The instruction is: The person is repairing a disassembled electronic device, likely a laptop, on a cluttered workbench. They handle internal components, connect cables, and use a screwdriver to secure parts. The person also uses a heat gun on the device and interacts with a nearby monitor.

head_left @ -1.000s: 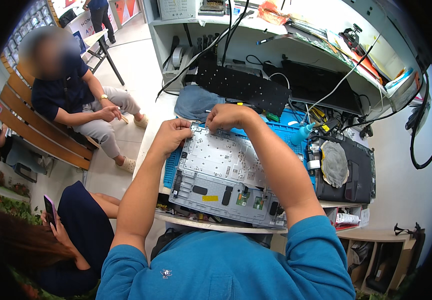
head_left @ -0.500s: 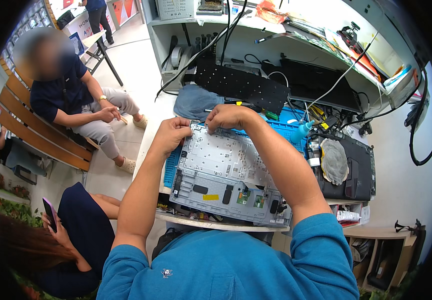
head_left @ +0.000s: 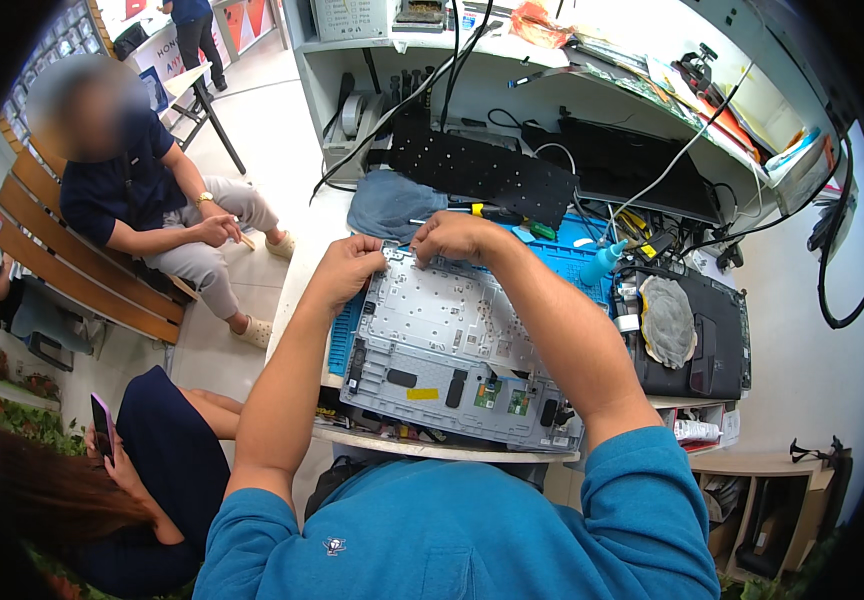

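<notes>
A silver laptop chassis panel (head_left: 432, 320) with small circuit boards and a yellow strip lies on a blue repair mat (head_left: 342, 340). At its upper left corner my left hand (head_left: 350, 268) has thumb and fingers pinched on the edge. My right hand (head_left: 447, 238) is curled at the top edge, just right of the left one, with its fingertips down on the metal; what lies between them is too small to make out. Behind the hands are a grey cloth (head_left: 382, 210), a black perforated plate (head_left: 482, 170) and small tools.
A teal bottle (head_left: 602, 261) stands right of the panel, near a black laptop (head_left: 712, 340) with a grey pad on it. Cables hang from the shelf (head_left: 422, 42). At left, one person (head_left: 132, 200) sits on a bench; another (head_left: 152, 470) holds a phone.
Both hands stay at the panel's upper edge, with only very slight shifts. Nothing is visibly taken up or let go.
</notes>
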A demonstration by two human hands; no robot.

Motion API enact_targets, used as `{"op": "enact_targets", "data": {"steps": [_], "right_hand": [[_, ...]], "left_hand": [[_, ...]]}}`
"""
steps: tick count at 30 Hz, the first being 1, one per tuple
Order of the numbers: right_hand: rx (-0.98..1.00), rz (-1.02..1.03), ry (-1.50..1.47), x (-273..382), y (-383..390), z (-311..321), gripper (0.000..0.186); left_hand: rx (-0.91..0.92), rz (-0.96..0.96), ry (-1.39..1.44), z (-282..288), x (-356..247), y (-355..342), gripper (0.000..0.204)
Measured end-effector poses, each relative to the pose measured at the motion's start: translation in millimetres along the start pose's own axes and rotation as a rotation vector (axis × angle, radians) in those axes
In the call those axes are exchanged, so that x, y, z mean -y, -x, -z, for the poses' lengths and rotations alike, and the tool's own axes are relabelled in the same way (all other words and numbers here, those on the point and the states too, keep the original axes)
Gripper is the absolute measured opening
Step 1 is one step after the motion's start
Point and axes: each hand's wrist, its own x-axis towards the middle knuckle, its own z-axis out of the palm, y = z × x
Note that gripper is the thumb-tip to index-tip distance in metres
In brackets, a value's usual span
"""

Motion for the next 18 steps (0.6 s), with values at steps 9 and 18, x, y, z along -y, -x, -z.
{"op": "enact_targets", "data": {"steps": [9, 18], "right_hand": [[-0.001, 0.007, -0.029, -10.5, -7.9, -0.1, 0.024], [-0.002, 0.015, -0.006, -7.6, -3.3, 1.6, 0.030]], "left_hand": [[0.082, 0.039, 0.129, -11.4, -12.9, 0.8, 0.053], [0.115, 0.023, 0.127, -12.2, -9.0, -3.6, 0.056]]}}
